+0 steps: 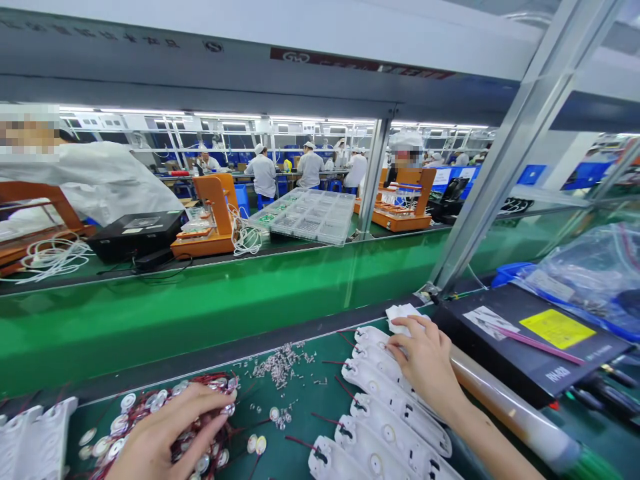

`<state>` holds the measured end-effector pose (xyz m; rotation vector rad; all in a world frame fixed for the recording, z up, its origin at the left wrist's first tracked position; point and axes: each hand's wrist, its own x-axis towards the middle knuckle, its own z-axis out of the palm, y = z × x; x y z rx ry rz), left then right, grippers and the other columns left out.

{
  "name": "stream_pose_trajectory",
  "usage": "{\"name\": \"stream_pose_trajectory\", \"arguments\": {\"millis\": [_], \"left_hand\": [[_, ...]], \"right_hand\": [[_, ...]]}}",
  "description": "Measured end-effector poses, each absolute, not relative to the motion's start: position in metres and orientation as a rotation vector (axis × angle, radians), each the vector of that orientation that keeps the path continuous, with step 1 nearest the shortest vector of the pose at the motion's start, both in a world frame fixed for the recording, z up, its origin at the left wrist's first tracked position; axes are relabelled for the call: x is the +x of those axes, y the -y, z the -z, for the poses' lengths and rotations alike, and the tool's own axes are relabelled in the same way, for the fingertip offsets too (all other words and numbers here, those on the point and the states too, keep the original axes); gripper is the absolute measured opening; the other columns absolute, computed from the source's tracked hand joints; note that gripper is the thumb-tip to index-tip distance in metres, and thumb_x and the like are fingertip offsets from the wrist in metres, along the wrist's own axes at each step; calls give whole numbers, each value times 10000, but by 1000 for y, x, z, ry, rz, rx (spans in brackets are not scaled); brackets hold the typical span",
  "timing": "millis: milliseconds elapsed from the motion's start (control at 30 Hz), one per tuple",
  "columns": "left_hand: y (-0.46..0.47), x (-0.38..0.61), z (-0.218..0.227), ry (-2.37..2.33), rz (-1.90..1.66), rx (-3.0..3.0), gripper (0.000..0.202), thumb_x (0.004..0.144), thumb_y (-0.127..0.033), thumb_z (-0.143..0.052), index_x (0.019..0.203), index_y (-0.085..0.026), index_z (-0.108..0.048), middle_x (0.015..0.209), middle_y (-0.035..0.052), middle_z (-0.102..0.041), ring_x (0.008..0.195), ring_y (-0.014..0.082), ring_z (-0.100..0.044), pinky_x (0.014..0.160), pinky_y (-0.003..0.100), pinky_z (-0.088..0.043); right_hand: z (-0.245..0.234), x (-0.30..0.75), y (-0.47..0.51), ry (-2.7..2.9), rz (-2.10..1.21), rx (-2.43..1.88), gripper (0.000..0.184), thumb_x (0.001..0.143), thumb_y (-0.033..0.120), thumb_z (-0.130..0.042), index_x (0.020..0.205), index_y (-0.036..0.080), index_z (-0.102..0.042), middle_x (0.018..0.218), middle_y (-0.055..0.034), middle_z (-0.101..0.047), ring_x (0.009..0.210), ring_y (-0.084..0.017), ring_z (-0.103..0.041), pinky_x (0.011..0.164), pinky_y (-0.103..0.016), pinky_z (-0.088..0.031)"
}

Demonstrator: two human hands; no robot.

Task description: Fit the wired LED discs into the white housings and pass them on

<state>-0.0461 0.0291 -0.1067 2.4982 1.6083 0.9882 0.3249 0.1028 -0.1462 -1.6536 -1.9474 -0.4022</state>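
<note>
At the lower left, my left hand (173, 427) reaches over a heap of small round metal discs with red wires (120, 424). Its thumb and fingertips close around one disc (229, 408) at the heap's right edge. My right hand (425, 360) is at the far end of a row of white plastic housings (380, 427). Its bent fingers and thumb grip the edge of the farthest housing (370, 337), partly covering it. Red wires stick out from the housings' left ends, and round discs show in some. A white piece (400, 313) lies just beyond my right fingers.
Small screws (283, 363) lie scattered between my hands. More white housings (37, 437) stand at far left. A clear tube (505, 407) and a black box (535, 340) are on the right. A slanting metal post (505, 160) rises behind. Co-workers (310, 167) are beyond the green belt (225, 300).
</note>
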Motion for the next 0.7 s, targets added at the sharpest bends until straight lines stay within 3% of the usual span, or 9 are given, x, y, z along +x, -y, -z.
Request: {"name": "stream_pose_trajectory", "arguments": {"millis": [167, 333, 500, 600, 700], "left_hand": [[-26, -46, 93, -1556, -952, 2511, 169, 851, -389, -520, 862, -268, -636, 858, 1, -660, 778, 129, -654, 686, 134, -519], [-28, -51, 90, -1519, -933, 2552, 155, 837, -378, -539, 775, -265, -626, 835, -8, -630, 736, 111, -641, 644, 120, -499], [-30, -56, 95, -1576, -1048, 2476, 181, 879, -381, -474, 863, -251, -600, 819, -8, -633, 675, 110, -628, 612, 140, -484], [-22, -52, 88, -1651, -1044, 2423, 157, 881, -343, -479, 842, -247, -596, 813, -9, -641, 710, 128, -628, 648, 174, -480], [-11, -33, 78, -1648, -1011, 2276, 131, 883, -283, -479, 852, -243, -600, 783, -15, -641, 683, 123, -611, 627, 185, -476]], "right_hand": [[140, 325, -103, 1981, 399, -1642, 215, 804, 180, -541, 686, 285, -686, 1050, -24, -620, 1062, -281, -440, 831, -464, -342], [137, 322, -105, 2070, 387, -1614, 268, 781, 110, -530, 633, 279, -676, 1059, -13, -627, 1094, -292, -440, 854, -500, -318], [129, 319, -107, 2030, 419, -1548, 251, 799, 154, -519, 651, 279, -679, 1029, -17, -639, 1068, -308, -454, 827, -526, -317], [110, 304, -99, 1987, 431, -1350, 234, 855, 265, -481, 727, 273, -676, 987, -33, -644, 1010, -284, -478, 783, -483, -364], [82, 272, -75, 1976, 339, -1050, 217, 885, 277, -446, 798, 252, -643, 964, -44, -633, 952, -220, -517, 775, -393, -428]]}}
